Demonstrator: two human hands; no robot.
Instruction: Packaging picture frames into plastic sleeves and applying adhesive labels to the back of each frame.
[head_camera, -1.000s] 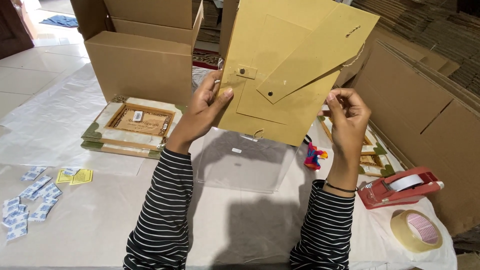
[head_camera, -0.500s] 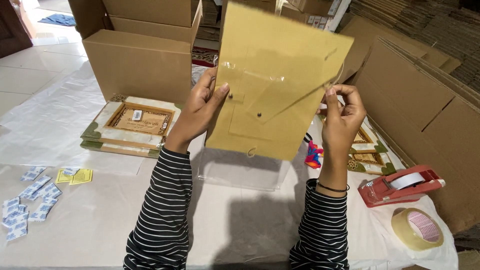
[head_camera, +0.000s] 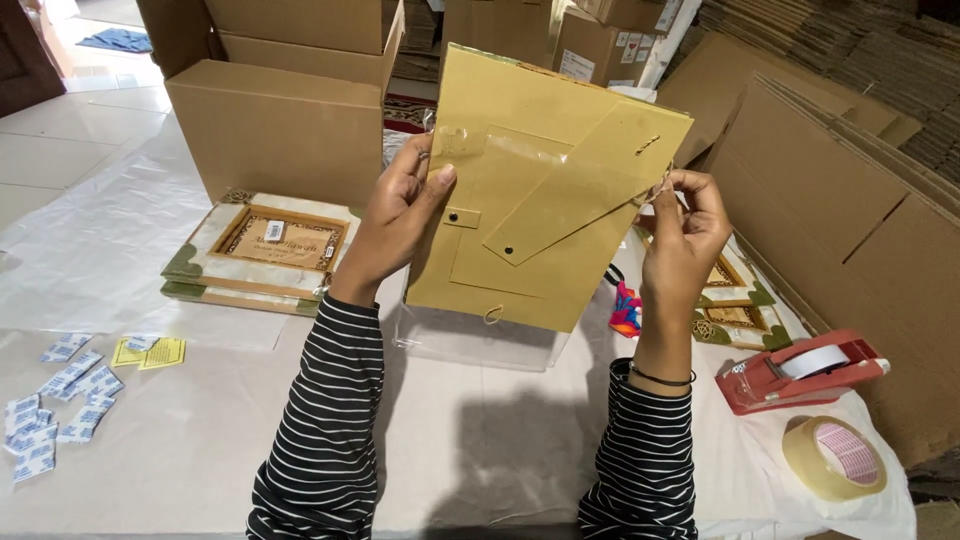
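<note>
Both hands hold a tan frame back upright above the bench, at about 12 o'clock. The left hand is closed on its left edge, thumb across the board. The right hand pinches its right edge at 3 o'clock, fingers narrow.

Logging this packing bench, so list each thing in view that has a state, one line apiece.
frame back: held upright, rear side facing the camera, stand flap swung out.
left hand: gripping the frame's left edge.
right hand: pinching clear wrap at the frame's right edge.
clear plastic sleeve: partly around the frame, hanging below it.
stacked frames: lying flat, face up.
tape dispenser: loaded, resting on the table.
tape roll: lying flat.
cardboard box: closed.
</note>
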